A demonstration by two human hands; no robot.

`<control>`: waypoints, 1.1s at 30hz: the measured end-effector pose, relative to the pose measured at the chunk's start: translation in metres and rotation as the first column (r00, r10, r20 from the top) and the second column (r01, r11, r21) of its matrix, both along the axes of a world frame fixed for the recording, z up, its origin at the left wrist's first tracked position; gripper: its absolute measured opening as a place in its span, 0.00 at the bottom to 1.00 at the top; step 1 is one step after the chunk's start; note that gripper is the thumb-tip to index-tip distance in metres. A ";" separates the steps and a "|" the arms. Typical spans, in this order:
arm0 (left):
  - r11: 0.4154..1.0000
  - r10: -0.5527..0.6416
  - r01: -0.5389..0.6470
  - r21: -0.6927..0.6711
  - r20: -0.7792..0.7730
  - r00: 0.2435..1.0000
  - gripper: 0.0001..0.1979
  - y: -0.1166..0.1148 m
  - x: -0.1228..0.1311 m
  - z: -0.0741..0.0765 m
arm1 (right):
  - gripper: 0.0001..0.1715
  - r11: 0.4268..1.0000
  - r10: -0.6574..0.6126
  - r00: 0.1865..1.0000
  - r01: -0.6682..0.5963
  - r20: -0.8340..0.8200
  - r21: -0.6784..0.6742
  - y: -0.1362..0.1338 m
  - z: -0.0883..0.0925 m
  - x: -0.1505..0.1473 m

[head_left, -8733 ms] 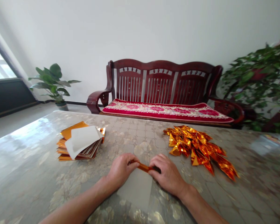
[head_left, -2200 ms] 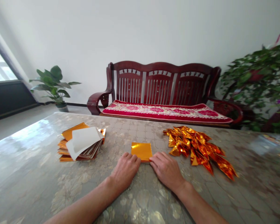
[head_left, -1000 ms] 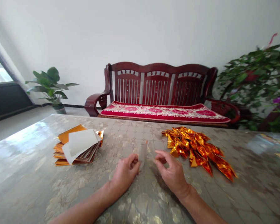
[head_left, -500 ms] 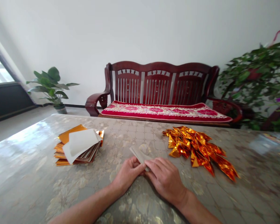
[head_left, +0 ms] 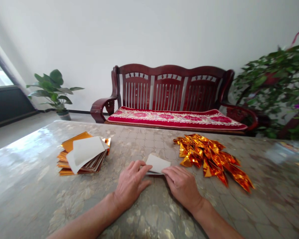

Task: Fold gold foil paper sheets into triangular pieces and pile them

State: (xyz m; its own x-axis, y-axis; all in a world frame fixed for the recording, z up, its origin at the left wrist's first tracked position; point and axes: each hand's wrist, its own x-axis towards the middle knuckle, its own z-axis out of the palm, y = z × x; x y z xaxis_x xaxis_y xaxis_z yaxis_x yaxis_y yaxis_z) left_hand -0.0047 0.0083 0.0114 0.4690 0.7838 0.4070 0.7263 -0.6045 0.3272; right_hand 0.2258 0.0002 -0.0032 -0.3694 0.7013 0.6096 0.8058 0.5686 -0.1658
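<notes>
A small folded paper (head_left: 157, 164), white side up, lies on the patterned table (head_left: 40, 186) in front of me. My left hand (head_left: 129, 183) rests flat at its left edge, with the fingers stretched toward it. Fingers of my right hand (head_left: 183, 186) press down on its near right edge. A stack of gold foil sheets (head_left: 83, 154) with one white sheet on top sits to the left. To the right lies a pile of folded gold foil pieces (head_left: 210, 159).
Behind the table stands a dark red wooden bench (head_left: 171, 96) with a red flowered cushion. A potted plant (head_left: 55, 89) is on the floor at the left, and a large leafy plant (head_left: 276, 86) stands at the right. Flat items lie at the table's far right.
The gold square seen two seconds ago was lifted, turned over and folded. It now lies flat, white side up, under both hands' fingertips.
</notes>
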 end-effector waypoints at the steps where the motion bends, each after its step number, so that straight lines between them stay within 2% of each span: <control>1: 1.000 -0.005 0.005 0.004 -0.043 0.999 0.15 0.003 -0.001 -0.001 | 0.10 1.000 0.005 1.000 -0.005 0.000 -0.010 0.000 -0.001 0.000; 4: 1.000 -0.017 0.014 -0.022 -0.157 0.987 0.09 0.012 0.000 -0.004 | 0.11 0.999 0.010 1.000 -0.010 -0.003 -0.047 0.001 -0.005 0.000; 9: 1.000 -0.031 0.029 -0.009 -0.231 0.972 0.14 0.016 0.003 -0.007 | 0.11 0.995 -0.012 1.000 0.014 0.022 -0.097 0.000 -0.004 0.000; 15: 0.998 -0.035 0.050 0.050 -0.261 0.965 0.16 0.011 0.003 -0.009 | 0.03 0.991 -0.006 0.997 0.017 0.081 -0.130 -0.004 0.003 -0.003; 18: 0.999 -0.034 0.043 0.028 -0.249 0.968 0.15 0.010 0.003 -0.008 | 0.06 0.989 -0.029 0.994 0.044 0.109 -0.138 -0.004 0.003 -0.002; 26: 0.984 0.055 -0.077 -0.159 -0.137 0.989 0.12 0.018 0.003 -0.010 | 0.05 0.980 -0.051 0.993 0.071 0.111 -0.185 0.003 0.004 -0.001; 33: 0.966 0.118 -0.147 -0.215 -0.139 0.983 0.10 0.020 0.004 -0.006 | 0.07 0.962 -0.108 0.987 0.134 0.122 -0.236 0.008 0.002 -0.003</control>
State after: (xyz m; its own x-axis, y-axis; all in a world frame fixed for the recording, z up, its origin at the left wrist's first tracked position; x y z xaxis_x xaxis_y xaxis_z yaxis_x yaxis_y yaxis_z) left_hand -0.0011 0.0283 0.0052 0.3905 0.9066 0.1598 0.8385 -0.4219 0.3447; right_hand 0.2230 0.0077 -0.0010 -0.3262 0.8668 0.3773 0.8866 0.4190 -0.1961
